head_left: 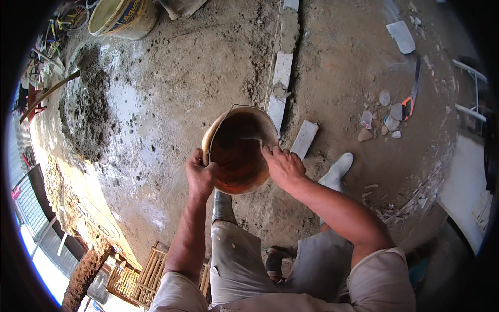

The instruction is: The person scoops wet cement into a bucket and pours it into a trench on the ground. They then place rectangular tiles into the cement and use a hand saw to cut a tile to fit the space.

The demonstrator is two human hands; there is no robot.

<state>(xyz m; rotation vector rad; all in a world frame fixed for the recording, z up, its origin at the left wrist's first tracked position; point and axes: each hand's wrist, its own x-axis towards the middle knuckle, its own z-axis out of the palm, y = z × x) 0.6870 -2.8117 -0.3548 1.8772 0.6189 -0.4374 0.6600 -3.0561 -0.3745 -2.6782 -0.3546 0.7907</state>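
Between my hands a round bucket (243, 180) with a wire handle is tilted so that I look into its dark, reddish-brown inside. My left hand (201, 176) grips its left rim, thumb over the edge. On the right rim, my right hand (286, 165) is closed with its fingertips at the edge. Whether the bucket holds anything at its bottom is too dark to tell. Just past it runs a row of pale blocks (282, 68) with grey mortar between them. Near my right hand a loose block (304, 138) lies on the dirt.
Wet grey mortar (86, 104) is heaped at left, beside a wooden handle (49, 96). A larger bucket (140, 26) stands far left. At right lie stones (392, 117), a handsaw (413, 93) and a pale slab (401, 37). My booted feet straddle the ground near a bamboo bench (150, 275).
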